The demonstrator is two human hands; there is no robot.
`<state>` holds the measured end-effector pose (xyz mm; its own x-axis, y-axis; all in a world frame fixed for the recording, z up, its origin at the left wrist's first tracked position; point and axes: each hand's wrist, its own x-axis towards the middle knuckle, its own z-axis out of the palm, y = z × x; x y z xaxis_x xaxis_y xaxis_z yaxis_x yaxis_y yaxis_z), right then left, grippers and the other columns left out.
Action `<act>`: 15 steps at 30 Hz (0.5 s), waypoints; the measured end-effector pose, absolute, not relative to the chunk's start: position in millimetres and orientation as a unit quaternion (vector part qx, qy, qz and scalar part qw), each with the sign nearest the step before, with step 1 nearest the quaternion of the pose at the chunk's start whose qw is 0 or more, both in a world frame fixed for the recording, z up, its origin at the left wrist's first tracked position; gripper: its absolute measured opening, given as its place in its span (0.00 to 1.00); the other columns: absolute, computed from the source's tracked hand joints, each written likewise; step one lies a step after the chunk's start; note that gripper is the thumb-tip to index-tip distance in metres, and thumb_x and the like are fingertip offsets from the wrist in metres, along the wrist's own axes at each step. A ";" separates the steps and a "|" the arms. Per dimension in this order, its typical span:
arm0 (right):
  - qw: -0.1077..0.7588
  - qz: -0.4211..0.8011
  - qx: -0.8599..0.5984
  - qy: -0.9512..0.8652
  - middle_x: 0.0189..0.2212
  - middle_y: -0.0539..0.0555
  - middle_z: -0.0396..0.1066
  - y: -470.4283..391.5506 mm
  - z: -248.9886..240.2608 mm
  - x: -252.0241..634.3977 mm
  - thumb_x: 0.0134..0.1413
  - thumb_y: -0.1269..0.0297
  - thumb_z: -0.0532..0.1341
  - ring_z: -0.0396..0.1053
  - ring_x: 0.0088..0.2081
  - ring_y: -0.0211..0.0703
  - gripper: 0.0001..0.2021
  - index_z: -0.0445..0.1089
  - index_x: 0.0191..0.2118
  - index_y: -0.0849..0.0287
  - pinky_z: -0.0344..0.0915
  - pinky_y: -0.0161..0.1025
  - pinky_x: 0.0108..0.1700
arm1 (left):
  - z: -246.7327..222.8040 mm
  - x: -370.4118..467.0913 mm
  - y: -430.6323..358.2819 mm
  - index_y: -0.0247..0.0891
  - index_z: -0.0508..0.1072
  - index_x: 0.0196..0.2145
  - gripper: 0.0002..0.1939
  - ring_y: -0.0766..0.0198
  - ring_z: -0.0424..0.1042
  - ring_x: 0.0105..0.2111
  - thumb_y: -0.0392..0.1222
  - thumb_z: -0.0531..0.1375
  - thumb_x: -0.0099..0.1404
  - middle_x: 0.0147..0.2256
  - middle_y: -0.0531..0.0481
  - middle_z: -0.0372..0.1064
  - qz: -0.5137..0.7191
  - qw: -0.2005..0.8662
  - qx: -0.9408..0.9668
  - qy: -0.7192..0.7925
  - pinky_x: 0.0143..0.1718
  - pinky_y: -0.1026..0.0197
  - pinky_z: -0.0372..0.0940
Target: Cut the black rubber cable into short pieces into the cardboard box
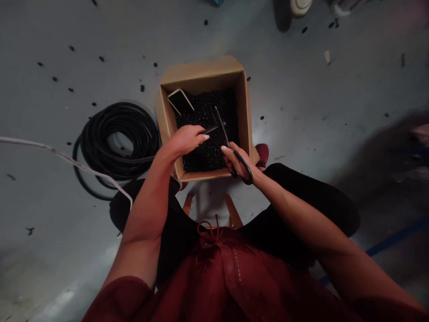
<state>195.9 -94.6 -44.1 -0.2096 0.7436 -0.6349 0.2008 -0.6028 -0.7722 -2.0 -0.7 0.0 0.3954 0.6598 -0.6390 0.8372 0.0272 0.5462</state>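
Note:
My left hand (190, 137) is closed on a thin black ridged strip (211, 130), whose free end points right over the box. In my right hand (237, 157) is a pair of black-handled scissors (221, 123), blades pointing up and away from me. The strip's end lies close to the blades; I cannot tell whether they touch. Below both hands stands a cardboard box (204, 73) with many small shiny black pieces (209, 154) in it. A dark-faced phone-like slab (181, 102) with a pale edge leans in the box's far left corner.
A coil of black hose (87, 145) lies on the floor left of the box. A pale cord (83, 166) crosses from the left edge to my left arm. Small black bits (101, 58) are scattered on the grey floor. A wooden stool leg (233, 210) shows between my knees.

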 end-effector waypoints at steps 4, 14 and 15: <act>0.206 0.658 -0.612 -0.387 0.23 0.46 0.58 -91.5 -43.2 197.8 0.61 0.43 0.59 0.56 0.24 0.35 0.19 0.57 0.34 0.54 0.54 0.33 0.24 | -1.3 -3.9 1.3 0.32 0.77 0.38 0.15 0.63 0.74 0.34 0.41 0.53 0.68 0.35 0.45 0.77 -0.161 0.442 0.706 0.530 0.39 0.62 0.66; 0.153 0.651 -0.628 -0.398 0.22 0.45 0.59 -100.1 -60.4 195.9 0.60 0.41 0.58 0.57 0.22 0.35 0.20 0.58 0.33 0.54 0.56 0.33 0.24 | -13.4 -5.1 -1.3 0.35 0.77 0.34 0.12 0.57 0.73 0.36 0.41 0.55 0.67 0.31 0.43 0.75 -0.201 0.402 0.716 0.534 0.38 0.61 0.62; 0.149 0.652 -0.630 -0.395 0.22 0.45 0.59 -101.1 -61.8 195.0 0.60 0.41 0.58 0.57 0.21 0.34 0.20 0.58 0.33 0.54 0.56 0.32 0.22 | -15.1 -5.7 -1.7 0.35 0.77 0.33 0.12 0.57 0.72 0.36 0.42 0.55 0.67 0.31 0.43 0.74 -0.196 0.403 0.717 0.534 0.38 0.61 0.62</act>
<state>195.0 -101.1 -61.8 -0.1609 0.6925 -0.7032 0.3031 -0.6434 -0.7030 -5.7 -1.7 -15.1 0.3536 0.6075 -0.7113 0.9233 -0.1048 0.3696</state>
